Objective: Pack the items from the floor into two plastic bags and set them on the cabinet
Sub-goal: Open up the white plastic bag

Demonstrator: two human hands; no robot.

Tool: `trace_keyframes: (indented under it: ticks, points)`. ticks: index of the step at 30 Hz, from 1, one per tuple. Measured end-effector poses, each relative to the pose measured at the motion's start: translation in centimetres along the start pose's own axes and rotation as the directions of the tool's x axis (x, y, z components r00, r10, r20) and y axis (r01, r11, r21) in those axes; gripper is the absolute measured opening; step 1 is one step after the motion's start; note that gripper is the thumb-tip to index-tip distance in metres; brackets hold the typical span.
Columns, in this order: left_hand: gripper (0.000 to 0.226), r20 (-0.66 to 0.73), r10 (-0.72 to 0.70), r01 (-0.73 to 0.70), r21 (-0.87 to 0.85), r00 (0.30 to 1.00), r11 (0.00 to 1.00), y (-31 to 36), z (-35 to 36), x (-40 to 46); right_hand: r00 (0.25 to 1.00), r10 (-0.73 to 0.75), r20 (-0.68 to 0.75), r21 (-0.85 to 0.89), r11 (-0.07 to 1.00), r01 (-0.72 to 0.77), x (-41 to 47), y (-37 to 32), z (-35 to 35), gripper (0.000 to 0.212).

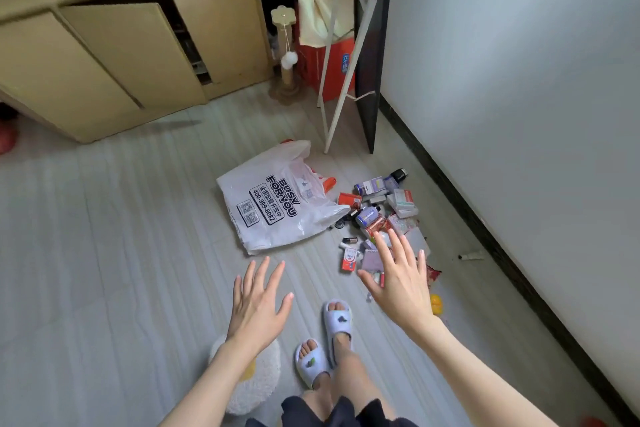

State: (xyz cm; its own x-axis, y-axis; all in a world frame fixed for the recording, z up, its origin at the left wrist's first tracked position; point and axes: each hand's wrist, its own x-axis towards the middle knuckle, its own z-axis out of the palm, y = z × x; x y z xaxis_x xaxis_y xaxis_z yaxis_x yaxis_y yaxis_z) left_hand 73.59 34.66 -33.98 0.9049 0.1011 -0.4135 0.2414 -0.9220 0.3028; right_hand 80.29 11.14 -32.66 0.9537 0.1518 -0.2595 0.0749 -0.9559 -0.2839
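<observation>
So this looks like the very start of the job, nothing packed yet as far as the view shows. The person is standing over the mess with both arms stretched out: left hand (258,305) with fingers spread and holding nothing, hovering over bare floor (121,236), and right hand (398,282) also spread wide and empty, hanging above the near edge of the pile of small items (375,215). One white plastic bag (273,204) with "BUSY FOR YOU" printed on it lies flat on the floor just left of the pile, touching it at its right corner, and bits of orange plastic (329,184) poke out from under it, which might be the second bag, hard to say. The pile is bottles, little boxes and packets jumbled near the wall, too overlapped to count properly, well over a dozen. Loose ones: one red-and-white box (348,261) near the right hand, one small dark bottle (350,240), one yellow thing (436,303) by the right wrist, one thin tube (471,256) off by the baseboard. The cabinet (104,55) sits along the far left with one door hanging ajar, well apart from everything. Best guess for the next move: crouch, grab the white bag and get its mouth open before scooping anything in, since it's lying collapsed right now.
</observation>
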Motion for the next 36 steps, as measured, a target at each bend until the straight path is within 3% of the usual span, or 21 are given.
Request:
trace_keyframes:
  ticks: [4, 15, 20, 24, 28, 32, 36]
  points:
    - [0.059, 0.080, 0.026, -0.030, 0.042, 0.996, 0.999, -0.1, 0.4, 4.6, 0.998, 0.044, 0.042, 0.017, 0.999, -0.044, 4.1, 0.5, 1.0, 0.073]
    - [0.058, 0.094, 0.143, -0.148, 0.050, 0.985, 0.988, 0.2, -0.9, 18.3, 0.978, 0.162, 0.133, -0.064, 0.986, -0.154, 13.9, 1.9, 4.7, 0.074]
    - [0.059, 0.191, 0.169, -0.182, 0.052, 0.967, 0.982, -2.0, 1.4, 22.6, 0.942, 0.292, 0.165, -0.008, 0.955, -0.295, 16.5, 1.2, 8.7, 0.075]
    - [0.059, 0.301, 0.214, -0.261, 0.123, 0.929, 0.957, -5.8, 5.0, 27.0, 0.891, 0.408, 0.201, 0.011, 0.908, -0.418, 18.5, 0.4, 14.5, 0.075]
    - [0.060, 0.441, 0.359, -0.509, 0.288, 0.822, 0.811, -9.4, 9.7, 35.2, 0.876, 0.420, 0.238, 0.015, 0.900, -0.436, 22.5, 0.6, 22.3, 0.074]
    - [0.062, 0.375, 0.433, -0.552, 0.316, 0.820, 0.772, -11.7, 15.9, 44.9, 0.918, 0.336, 0.211, -0.032, 0.941, -0.337, 28.4, 2.8, 31.8, 0.072]
    - [0.064, 0.300, 0.491, -0.558, 0.201, 0.817, 0.805, -14.1, 24.9, 50.1, 0.964, 0.246, 0.101, 0.003, 0.969, -0.247, 34.0, 5.1, 41.7, 0.068]
